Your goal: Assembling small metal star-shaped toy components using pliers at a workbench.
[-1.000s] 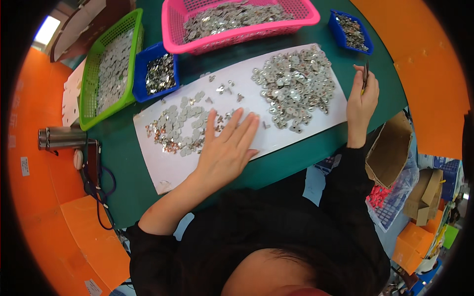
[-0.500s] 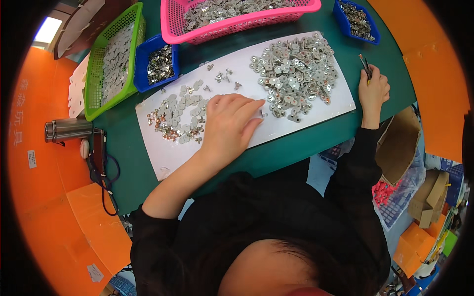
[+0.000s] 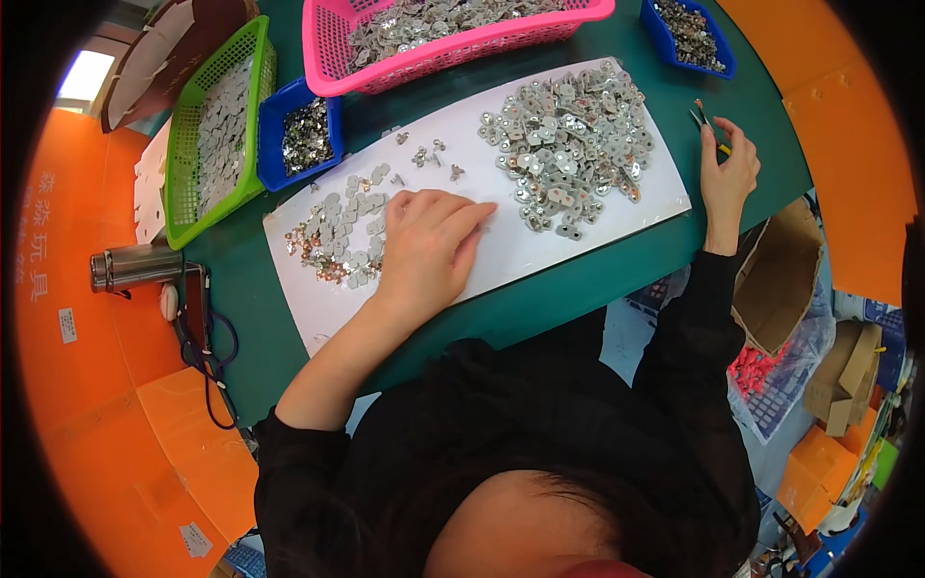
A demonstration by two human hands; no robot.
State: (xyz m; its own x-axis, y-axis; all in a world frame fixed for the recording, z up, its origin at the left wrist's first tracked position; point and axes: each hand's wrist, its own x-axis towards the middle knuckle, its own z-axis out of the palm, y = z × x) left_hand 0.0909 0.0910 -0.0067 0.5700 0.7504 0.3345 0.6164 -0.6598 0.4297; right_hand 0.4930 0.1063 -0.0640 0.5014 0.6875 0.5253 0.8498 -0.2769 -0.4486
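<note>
Over the middle of the white board [image 3: 520, 260] is my left hand [image 3: 424, 252], palm down, its index finger stretched toward the right and the other fingers bent. Nothing shows at its fingertips; the underside of the hand is hidden. To its left lies a loose pile of small flat grey plates and coppery pieces [image 3: 337, 231]. On its right is a larger heap of small metal plates with raised studs [image 3: 573, 144]. Several small metal pieces [image 3: 421, 156] lie just beyond the hand. Right of the board, my right hand [image 3: 729, 183] grips a small plier-like tool [image 3: 724, 149] with yellow on it, its thin tips pointing away and apart.
A pink basket [image 3: 472, 50] of metal plates stands at the far side. Left of it are a blue bin [image 3: 272, 144] and a green basket [image 3: 173, 207]; another blue bin [image 3: 727, 69] is far right. A steel flask [image 3: 145, 267] and a phone with a cord [image 3: 196, 308] lie left.
My left hand has drawn back a little to the left, and the small metal piece by its fingertips no longer shows. My right hand keeps the tool, its tips now spread wider. The view has shifted slightly.
</note>
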